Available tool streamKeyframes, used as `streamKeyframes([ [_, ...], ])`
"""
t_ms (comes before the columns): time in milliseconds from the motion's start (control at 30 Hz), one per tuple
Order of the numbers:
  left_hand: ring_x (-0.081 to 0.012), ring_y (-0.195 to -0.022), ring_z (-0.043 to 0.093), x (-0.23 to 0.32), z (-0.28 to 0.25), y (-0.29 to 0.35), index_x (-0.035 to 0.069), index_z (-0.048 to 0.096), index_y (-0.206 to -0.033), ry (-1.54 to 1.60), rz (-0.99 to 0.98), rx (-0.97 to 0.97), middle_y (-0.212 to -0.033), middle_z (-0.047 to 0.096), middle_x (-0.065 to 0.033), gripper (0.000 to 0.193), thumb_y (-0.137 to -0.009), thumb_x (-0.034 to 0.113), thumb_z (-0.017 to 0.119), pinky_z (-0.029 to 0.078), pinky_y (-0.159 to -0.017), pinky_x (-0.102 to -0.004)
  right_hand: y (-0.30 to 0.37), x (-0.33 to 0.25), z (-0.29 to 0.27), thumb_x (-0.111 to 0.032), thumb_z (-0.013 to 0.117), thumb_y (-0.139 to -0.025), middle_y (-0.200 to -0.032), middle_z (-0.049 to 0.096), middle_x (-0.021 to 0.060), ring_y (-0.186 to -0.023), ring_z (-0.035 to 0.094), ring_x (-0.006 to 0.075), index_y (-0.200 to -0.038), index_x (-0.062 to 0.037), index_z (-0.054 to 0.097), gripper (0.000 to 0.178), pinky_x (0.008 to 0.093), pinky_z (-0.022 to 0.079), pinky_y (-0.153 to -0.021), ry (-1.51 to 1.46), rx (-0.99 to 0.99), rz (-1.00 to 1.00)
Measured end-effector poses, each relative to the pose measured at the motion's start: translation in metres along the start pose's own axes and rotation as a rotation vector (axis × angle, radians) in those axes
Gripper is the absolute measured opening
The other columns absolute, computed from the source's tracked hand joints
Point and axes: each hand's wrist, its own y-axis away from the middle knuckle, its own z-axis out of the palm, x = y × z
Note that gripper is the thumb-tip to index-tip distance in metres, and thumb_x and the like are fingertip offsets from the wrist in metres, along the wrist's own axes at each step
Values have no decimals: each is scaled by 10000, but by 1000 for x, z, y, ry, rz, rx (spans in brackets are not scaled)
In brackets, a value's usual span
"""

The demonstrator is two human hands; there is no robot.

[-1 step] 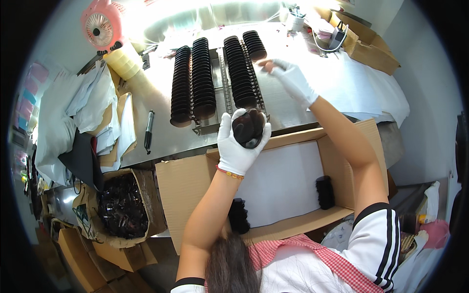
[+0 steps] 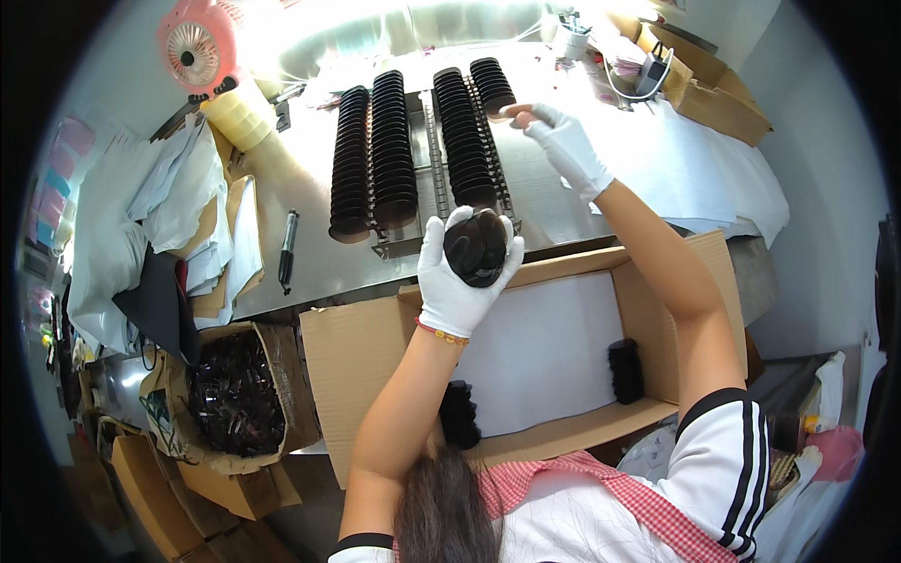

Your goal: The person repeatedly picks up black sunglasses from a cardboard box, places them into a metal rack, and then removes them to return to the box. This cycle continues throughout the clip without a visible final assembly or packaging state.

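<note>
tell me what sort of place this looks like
Probably a small workshop or factory bench, perhaps for lenses: a metal rack holds rows of dark discs, the gloved left hand holds more, and a cardboard box is full of dark, shiny pieces.

left palm [image 2: 458, 305] partly behind dark discs [image 2: 476, 249], hair [image 2: 445, 511] cut off below

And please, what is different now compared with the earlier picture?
The right hand moved slightly away from the person; its fingertips are near the rightmost row of discs. Nothing was visibly taken or released. The left hand still holds dark discs; the rack stayed.
</note>
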Motion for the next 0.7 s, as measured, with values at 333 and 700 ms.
streamKeyframes([
  [333, -145, -852, 583, 20, -13, -11, 117, 629, -910, -296, 97, 113, -987, 607, -8, 120, -955, 225, 655, 506, -642, -237, -41, 58, -4, -171, 646, -938, -1263, 651, 112, -1133, 604, 161, -1293, 13, 600, 402, 301, 483, -973, 131, 74, -134],
  [700, -167, -834, 657, 26, -5, -44, -18, 657, -1205, -2154, 211, 33, -963, 687, -142, 405, -882, 224, 620, 535, -765, -307, -134, 81, -20, -208, 764, -804, -1147, 666, 101, -1038, 604, 154, -1433, -12, 473, 721, 274, 468, -959, 378, -349, -110],
])
